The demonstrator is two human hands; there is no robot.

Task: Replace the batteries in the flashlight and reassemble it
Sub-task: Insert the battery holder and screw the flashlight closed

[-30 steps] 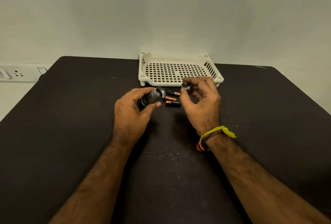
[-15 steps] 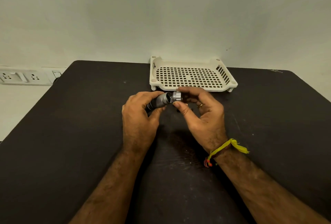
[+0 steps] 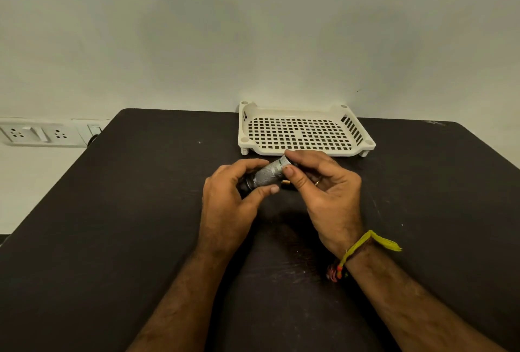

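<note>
A small silver flashlight [image 3: 267, 175] with a knurled body lies tilted between both hands, just above the black table [image 3: 140, 211]. My left hand [image 3: 228, 205] grips its lower, darker end. My right hand [image 3: 326, 188] pinches the end cap [image 3: 284, 162] with thumb and fingers; the cap sits on the upper end of the body. Below the flashlight, the orange tip of a battery [image 3: 286, 183] shows on the table; the rest of it is hidden by my right hand.
A white perforated plastic tray [image 3: 305, 152] stands at the table's far edge, right behind my hands. White wall sockets [image 3: 39, 133] sit on the wall to the left. A yellow thread band [image 3: 365, 244] is tied around my right wrist.
My right hand brought the end cap from beside the loose batteries to the flashlight's open end and now holds it on the body. The view shifted, so the tray sits further right.
</note>
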